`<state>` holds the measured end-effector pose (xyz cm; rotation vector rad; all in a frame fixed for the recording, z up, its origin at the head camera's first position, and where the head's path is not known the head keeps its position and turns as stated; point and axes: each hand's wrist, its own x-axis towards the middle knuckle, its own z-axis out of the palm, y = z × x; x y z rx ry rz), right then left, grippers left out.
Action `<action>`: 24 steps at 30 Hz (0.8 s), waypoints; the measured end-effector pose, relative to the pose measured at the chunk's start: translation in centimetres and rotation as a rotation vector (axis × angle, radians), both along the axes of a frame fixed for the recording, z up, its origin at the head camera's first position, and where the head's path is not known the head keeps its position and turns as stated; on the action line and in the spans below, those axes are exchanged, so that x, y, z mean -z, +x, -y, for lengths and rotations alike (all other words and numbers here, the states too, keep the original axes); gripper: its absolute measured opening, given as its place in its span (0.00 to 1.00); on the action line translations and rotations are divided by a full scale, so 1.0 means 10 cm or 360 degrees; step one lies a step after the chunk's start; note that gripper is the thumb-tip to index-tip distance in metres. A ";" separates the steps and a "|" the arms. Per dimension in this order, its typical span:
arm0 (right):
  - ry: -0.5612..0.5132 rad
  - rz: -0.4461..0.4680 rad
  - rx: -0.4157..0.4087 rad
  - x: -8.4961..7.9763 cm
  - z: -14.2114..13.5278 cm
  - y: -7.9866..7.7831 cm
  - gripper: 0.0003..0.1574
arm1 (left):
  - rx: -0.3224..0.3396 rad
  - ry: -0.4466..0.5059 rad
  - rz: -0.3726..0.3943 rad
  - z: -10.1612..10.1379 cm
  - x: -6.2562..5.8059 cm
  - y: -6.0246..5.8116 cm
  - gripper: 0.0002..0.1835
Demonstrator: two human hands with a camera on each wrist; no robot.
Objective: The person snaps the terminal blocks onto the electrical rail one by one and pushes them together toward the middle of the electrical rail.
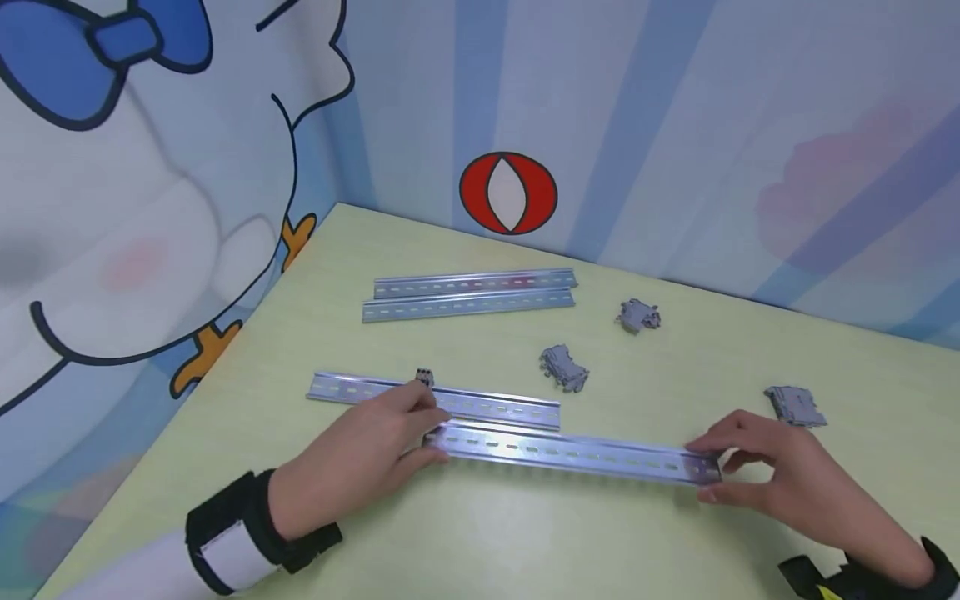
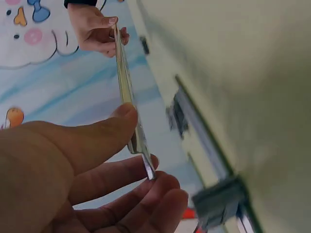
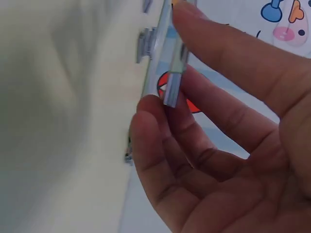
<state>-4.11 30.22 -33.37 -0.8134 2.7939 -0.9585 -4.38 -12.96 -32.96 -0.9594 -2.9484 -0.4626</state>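
Note:
A slotted metal DIN rail (image 1: 570, 454) is held level by both hands, one at each end. My left hand (image 1: 367, 442) pinches its left end between thumb and fingers; in the left wrist view the rail (image 2: 125, 82) runs from that thumb to the other hand. At the right end my right hand (image 1: 780, 475) pinches it, and the right wrist view shows the rail's end (image 3: 172, 90) between thumb and fingers. Just behind lies another slotted rail (image 1: 498, 407), partly covered by the left hand. A small grey block (image 1: 424, 377) sits on that rear rail.
Two more rails (image 1: 468, 306) lie side by side farther back on the pale table (image 1: 465, 542). Loose grey terminal-block-like pieces lie to the right: one (image 1: 564, 368) in the middle, one (image 1: 637, 316) farther back, one (image 1: 796, 406) beyond the right hand. A printed wall (image 1: 637, 125) borders the table.

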 end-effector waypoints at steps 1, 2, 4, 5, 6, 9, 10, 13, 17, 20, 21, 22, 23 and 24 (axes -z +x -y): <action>-0.0009 0.0029 -0.0004 0.05 -0.03 0.04 0.26 | 0.0029 -0.0013 -0.0001 -0.03 0.05 0.01 0.20; -0.0020 0.0035 -0.0014 0.10 -0.06 0.07 0.26 | 0.0048 -0.0024 0.0006 -0.06 0.09 0.01 0.20; -0.0002 0.0019 -0.0004 0.18 -0.10 0.10 0.25 | 0.0065 -0.0033 0.0005 -0.11 0.19 -0.01 0.19; 0.0024 0.0000 0.0011 0.22 -0.11 0.10 0.25 | 0.0066 -0.0029 -0.0004 -0.14 0.24 -0.02 0.18; 0.0057 -0.0018 0.0025 0.24 -0.11 0.09 0.25 | 0.0062 -0.0029 -0.0012 -0.17 0.27 -0.03 0.18; 0.0183 -0.0058 0.0081 0.29 -0.07 0.04 0.25 | 0.0007 -0.0034 0.0001 -0.23 0.34 -0.05 0.19; 0.0229 -0.0066 0.0100 0.31 -0.05 0.03 0.25 | -0.0014 -0.0044 0.0005 -0.25 0.35 -0.05 0.19; 0.0304 -0.0081 0.0134 0.33 -0.01 -0.01 0.25 | -0.0054 -0.0083 -0.0006 -0.28 0.35 -0.04 0.18; 0.0328 -0.0114 0.0176 0.33 0.03 -0.06 0.26 | -0.0080 -0.0130 -0.0046 -0.31 0.34 -0.02 0.17; 0.0388 -0.0043 0.0204 0.28 0.06 -0.10 0.25 | -0.0086 -0.0154 -0.0062 -0.33 0.32 0.00 0.17; 0.0423 0.0012 0.0204 0.25 0.09 -0.12 0.25 | -0.0086 -0.0168 -0.0070 -0.33 0.31 0.00 0.18; 0.0459 0.0062 0.0204 0.21 0.13 -0.14 0.24 | -0.0084 -0.0181 -0.0082 -0.34 0.30 0.01 0.19; 0.0493 0.0091 0.0213 0.17 0.18 -0.15 0.24 | -0.0084 -0.0192 -0.0098 -0.35 0.29 0.02 0.19; 0.0511 0.0113 0.0215 0.12 0.24 -0.17 0.24 | -0.0086 -0.0204 -0.0112 -0.36 0.28 0.03 0.19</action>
